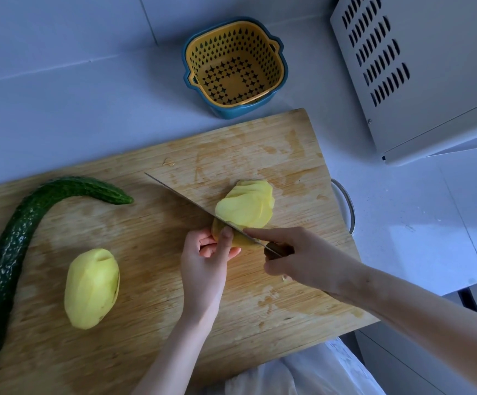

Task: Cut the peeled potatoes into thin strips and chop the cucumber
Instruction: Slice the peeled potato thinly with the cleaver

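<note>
Gripping the knife [191,202] by its dark handle, the right hand [297,258] is pressing the blade down through a half-sliced potato [243,242]. The left hand [206,260], fingers curled, is holding the uncut end against the cutting board [146,337]. Thin slices [245,203] are leaning in a fanned stack just beyond the blade. A second peeled potato [92,289] is lying whole left of the hands, and the cucumber [17,238] is curving uncut along the board's left side. A yellow strainer [235,67] is sitting empty on the worktop [60,109] behind. By my judgement the task is only beginning: no strips are showing yet, and one potato and the cucumber are waiting untouched.
</note>
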{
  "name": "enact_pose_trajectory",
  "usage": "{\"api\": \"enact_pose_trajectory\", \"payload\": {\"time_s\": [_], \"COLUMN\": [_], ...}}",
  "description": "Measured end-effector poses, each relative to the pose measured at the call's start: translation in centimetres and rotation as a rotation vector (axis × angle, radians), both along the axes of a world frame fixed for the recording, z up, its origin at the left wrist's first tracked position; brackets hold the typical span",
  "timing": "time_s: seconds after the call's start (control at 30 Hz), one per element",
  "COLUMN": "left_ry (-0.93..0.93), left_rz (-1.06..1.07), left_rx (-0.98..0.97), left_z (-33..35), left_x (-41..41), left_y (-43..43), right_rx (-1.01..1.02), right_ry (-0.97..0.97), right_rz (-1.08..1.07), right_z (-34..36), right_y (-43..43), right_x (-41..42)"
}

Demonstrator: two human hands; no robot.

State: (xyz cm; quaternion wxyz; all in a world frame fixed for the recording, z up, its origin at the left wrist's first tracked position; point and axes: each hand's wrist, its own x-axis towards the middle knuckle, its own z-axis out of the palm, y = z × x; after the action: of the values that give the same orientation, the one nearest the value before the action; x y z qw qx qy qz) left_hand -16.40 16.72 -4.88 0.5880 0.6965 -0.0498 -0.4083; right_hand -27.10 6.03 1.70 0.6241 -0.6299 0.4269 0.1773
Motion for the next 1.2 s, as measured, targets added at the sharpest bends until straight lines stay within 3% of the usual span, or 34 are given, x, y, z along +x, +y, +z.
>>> {"api": "enact_pose_trajectory", "payload": {"time_s": [0.23, 0.47, 1.2], "left_ry": [0.104, 0.156, 0.154], "left_rz": [-0.041, -0.013, 0.003], "left_rx": [0.004, 0.059, 0.063], "left_z": [0.2, 0.6, 0.5], "left_x": [1.0, 1.3, 1.1], "left_y": [0.2, -0.3, -0.2], "right_rx": [-0.158, -0.543, -0.686], "right_ry": [0.108, 0.101, 0.191], "right_rz": [0.23, 0.257, 0.28], "right_z": [-0.5, -0.3, 6.2], "right_y": [-0.4, 0.9, 1.6], "right_x": [1.4, 0.6, -2.0]}}
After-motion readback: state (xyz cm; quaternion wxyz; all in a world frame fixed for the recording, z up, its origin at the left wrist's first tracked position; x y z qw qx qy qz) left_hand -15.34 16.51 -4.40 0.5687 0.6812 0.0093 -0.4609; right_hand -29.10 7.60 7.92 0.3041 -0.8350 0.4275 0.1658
